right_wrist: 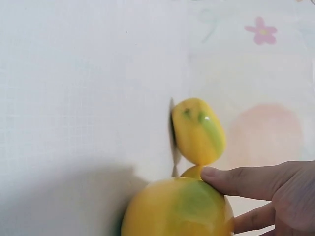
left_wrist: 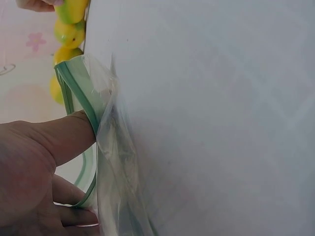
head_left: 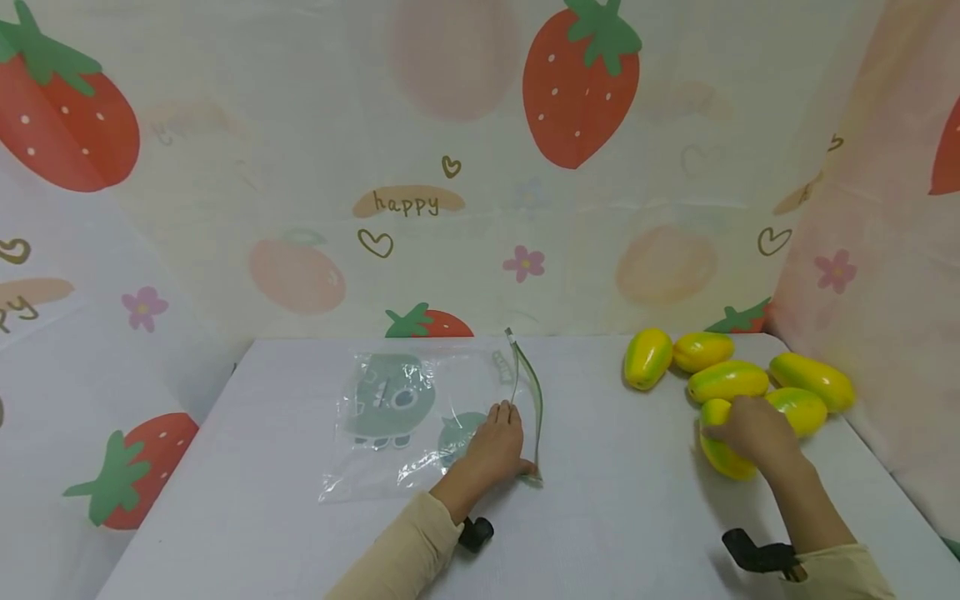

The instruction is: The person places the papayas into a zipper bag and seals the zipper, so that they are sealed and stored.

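Observation:
A clear zip bag (head_left: 420, 417) with a green zip edge (left_wrist: 81, 93) and pale green cartoon prints lies flat on the table. My left hand (head_left: 491, 446) rests at the bag's mouth, its fingers straight and spread; in the left wrist view the thumb (left_wrist: 74, 135) reaches into the parted opening. At the right, my right hand (head_left: 761, 433) grips a yellow-green papaya (head_left: 723, 454), thumb on one side and fingers on the other. The same papaya (right_wrist: 177, 209) fills the bottom of the right wrist view, the fingers partly hidden behind it.
Several more papayas (head_left: 727, 381) lie grouped behind and beside the right hand, one (head_left: 813, 381) by the table's right edge. The white table (head_left: 247, 467) meets a strawberry-printed cloth backdrop (head_left: 487, 217). Black wrist straps with cameras (head_left: 757, 554) sit at the wrists.

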`<control>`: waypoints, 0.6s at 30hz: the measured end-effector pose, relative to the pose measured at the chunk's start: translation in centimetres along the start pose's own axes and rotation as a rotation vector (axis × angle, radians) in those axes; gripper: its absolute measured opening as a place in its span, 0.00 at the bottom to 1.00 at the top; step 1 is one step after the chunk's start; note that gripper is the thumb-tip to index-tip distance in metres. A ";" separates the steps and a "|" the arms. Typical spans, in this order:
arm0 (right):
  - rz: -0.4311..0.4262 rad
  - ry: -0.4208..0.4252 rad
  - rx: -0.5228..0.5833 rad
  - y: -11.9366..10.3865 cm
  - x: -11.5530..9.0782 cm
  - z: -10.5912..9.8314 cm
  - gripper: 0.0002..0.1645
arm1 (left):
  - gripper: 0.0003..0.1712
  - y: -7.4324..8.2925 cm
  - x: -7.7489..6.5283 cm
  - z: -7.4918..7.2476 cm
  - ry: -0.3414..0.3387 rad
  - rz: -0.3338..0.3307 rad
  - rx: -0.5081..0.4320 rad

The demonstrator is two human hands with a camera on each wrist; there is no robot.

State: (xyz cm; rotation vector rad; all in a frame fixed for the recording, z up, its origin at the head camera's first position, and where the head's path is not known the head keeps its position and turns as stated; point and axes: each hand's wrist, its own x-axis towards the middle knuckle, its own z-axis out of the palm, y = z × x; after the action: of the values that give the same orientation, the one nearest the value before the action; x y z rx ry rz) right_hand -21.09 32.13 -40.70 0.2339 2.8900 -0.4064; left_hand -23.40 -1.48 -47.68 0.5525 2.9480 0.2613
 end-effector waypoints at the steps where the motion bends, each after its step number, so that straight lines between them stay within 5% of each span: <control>1: 0.001 -0.004 -0.001 0.0 0.0 -0.1 0.29 | 0.58 0.0 0.0 0.0 0.001 0.001 0.000; 18: 0.016 -0.024 0.044 0.2 -0.3 -0.1 0.41 | 0.57 -0.1 0.0 0.1 0.012 0.028 0.047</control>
State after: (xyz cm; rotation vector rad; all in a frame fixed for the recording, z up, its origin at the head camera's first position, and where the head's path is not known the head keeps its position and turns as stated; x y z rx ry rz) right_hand -20.78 32.28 -40.53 0.2577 2.8560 -0.4676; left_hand -23.45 -1.51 -47.77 0.6003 2.9666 0.1987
